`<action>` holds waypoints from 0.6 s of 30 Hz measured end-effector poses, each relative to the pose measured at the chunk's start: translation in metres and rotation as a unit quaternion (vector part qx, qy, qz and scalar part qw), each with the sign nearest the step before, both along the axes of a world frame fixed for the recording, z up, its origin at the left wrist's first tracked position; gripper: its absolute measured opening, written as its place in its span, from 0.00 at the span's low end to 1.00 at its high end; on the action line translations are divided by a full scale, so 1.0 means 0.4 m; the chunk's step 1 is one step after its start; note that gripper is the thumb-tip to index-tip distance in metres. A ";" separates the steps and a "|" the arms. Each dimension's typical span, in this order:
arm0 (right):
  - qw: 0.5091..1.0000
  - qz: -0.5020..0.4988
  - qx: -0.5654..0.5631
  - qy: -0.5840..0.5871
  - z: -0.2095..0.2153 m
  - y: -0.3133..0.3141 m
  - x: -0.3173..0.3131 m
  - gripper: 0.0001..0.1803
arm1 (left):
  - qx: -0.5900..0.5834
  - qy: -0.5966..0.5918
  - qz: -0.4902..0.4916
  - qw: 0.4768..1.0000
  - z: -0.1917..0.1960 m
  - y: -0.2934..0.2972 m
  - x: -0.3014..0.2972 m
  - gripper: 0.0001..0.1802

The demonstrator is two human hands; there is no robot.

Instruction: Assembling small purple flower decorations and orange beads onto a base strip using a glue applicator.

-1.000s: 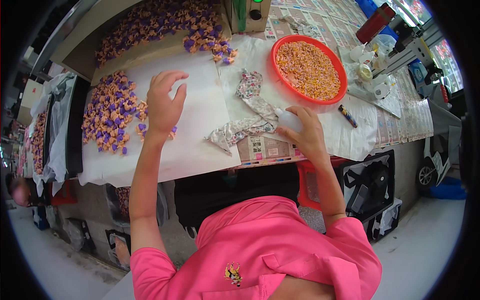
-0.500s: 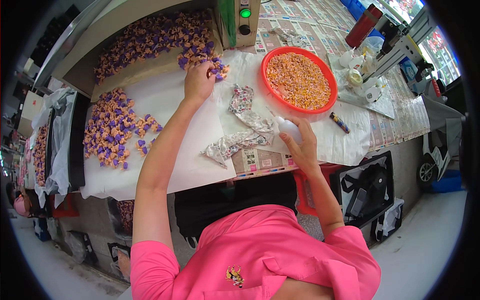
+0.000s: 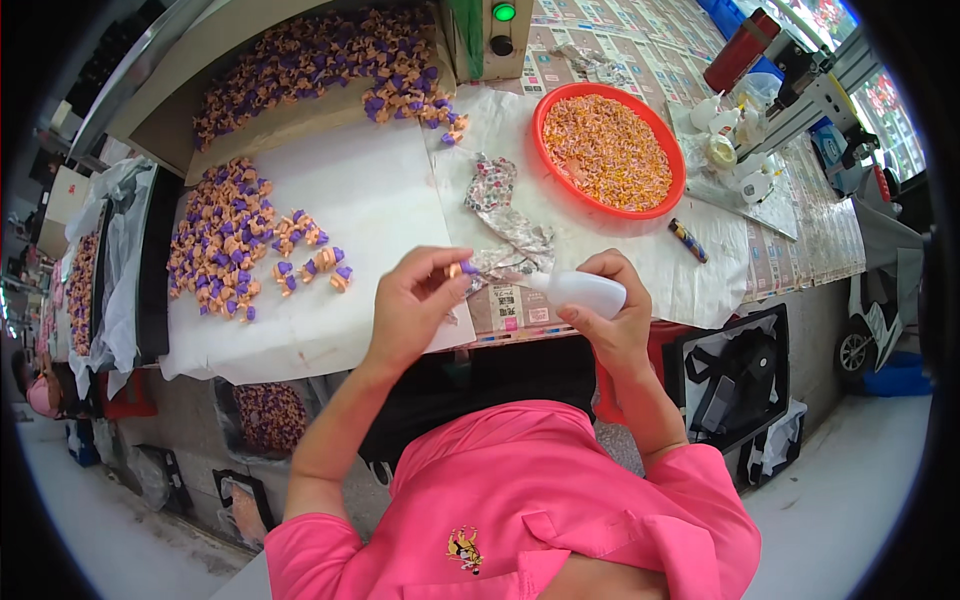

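Observation:
My left hand [image 3: 418,302] pinches a small purple and orange piece [image 3: 462,269] near the table's front edge. My right hand [image 3: 612,318] grips a white squeeze bottle [image 3: 580,291], its nozzle pointing left at that piece. Just behind the hands lies crumpled patterned cloth [image 3: 508,224]. A heap of the same purple and orange pieces [image 3: 225,243] rests on white paper [image 3: 370,205] to the left, and a bigger heap [image 3: 320,62] lies at the back.
A red bowl [image 3: 672,190] of small orange bits stands at the back right. Beside it lie a striped pen-like stick [image 3: 688,240], small white bottles [image 3: 728,150] and a box with a green light [image 3: 503,14]. Black bags [image 3: 730,375] sit under the table.
My left hand came back from the far heap to the table's front with one piece. My right hand lifted the white bottle and turned its nozzle toward it.

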State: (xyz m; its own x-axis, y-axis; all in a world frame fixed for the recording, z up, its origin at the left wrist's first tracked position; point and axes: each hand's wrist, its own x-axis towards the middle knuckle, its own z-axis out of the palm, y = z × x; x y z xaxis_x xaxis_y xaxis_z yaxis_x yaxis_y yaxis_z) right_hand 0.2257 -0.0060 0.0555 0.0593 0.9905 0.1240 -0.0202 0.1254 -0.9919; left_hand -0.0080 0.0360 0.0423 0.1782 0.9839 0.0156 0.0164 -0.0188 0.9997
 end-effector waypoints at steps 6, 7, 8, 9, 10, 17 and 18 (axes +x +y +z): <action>0.975 0.016 0.183 -0.128 -0.021 -0.025 -0.045 0.20 | -0.058 -0.109 0.018 0.992 -0.083 -0.114 -0.017 0.14; 0.975 0.019 0.182 -0.128 -0.021 -0.030 -0.051 0.20 | -0.068 -0.116 0.025 0.991 -0.091 -0.120 -0.017 0.14; 0.972 0.017 0.180 -0.147 -0.019 -0.035 -0.059 0.20 | -0.069 -0.117 0.026 0.990 -0.096 -0.121 -0.018 0.14; 0.970 0.015 0.179 -0.166 -0.019 -0.039 -0.065 0.21 | -0.065 -0.121 0.037 0.990 -0.100 -0.121 -0.018 0.12; 0.970 0.016 0.178 -0.166 -0.021 -0.040 -0.070 0.21 | -0.059 -0.126 0.048 0.989 -0.103 -0.120 -0.019 0.11; 0.964 0.011 0.175 -0.200 -0.029 -0.043 -0.088 0.20 | -0.067 -0.134 0.044 0.988 -0.111 -0.128 -0.022 0.12; 0.966 0.010 0.170 -0.196 -0.030 -0.042 -0.088 0.19 | -0.064 -0.133 0.048 0.988 -0.112 -0.129 -0.020 0.12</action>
